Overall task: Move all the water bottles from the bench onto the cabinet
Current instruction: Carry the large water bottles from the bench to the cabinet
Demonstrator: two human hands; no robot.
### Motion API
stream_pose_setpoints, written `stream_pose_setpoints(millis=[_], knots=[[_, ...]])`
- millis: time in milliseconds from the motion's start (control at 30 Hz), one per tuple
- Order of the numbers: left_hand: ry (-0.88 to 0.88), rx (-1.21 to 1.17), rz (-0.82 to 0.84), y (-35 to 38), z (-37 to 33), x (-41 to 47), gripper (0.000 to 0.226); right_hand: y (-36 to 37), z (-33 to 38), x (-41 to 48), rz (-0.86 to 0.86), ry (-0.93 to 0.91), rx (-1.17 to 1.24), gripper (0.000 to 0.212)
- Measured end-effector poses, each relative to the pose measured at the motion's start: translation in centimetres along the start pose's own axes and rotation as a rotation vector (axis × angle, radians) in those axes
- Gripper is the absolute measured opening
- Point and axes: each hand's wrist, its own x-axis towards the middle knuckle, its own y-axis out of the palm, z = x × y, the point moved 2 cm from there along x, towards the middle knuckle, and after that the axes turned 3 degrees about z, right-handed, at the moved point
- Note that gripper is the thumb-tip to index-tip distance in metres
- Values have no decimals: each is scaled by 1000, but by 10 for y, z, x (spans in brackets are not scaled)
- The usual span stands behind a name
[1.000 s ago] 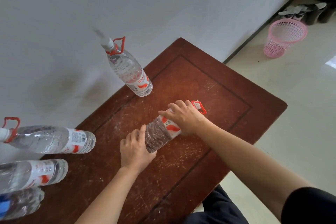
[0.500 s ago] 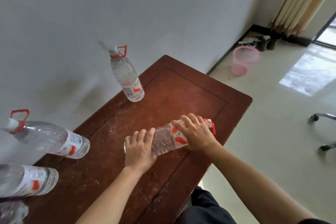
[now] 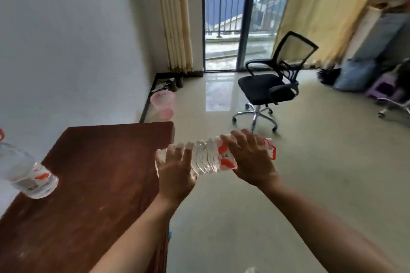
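Note:
I hold a clear water bottle (image 3: 205,158) with a red-and-white label and a red handle ring sideways in the air, just past the right edge of the brown wooden top (image 3: 95,184). My left hand (image 3: 176,172) grips its base end. My right hand (image 3: 249,159) grips its neck end, fingers curled over the label. Another water bottle (image 3: 26,173) stands on the wooden top at the far left, partly cut off by the frame edge.
A pink wastebasket (image 3: 163,104) stands on the floor by the wall beyond the wooden top. A black office chair (image 3: 271,86) stands mid-room before a balcony door (image 3: 224,17). Bags and a purple stool (image 3: 381,88) lie at the far right.
The bottle lay on the wooden top under both hands; now both hands have lifted it off and carried it right, past the edge. My view has swung right toward the room.

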Motion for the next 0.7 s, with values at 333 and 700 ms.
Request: stream_pose_setpoints(millis=[333,700], knots=[[614,-122,-147,-33,-335,47,96,-107,-220,-255,-274,503,-188,77],[1088,-294,62,-4,-703,-45,104,-163,-362,-580,-145,1014,-308,77]])
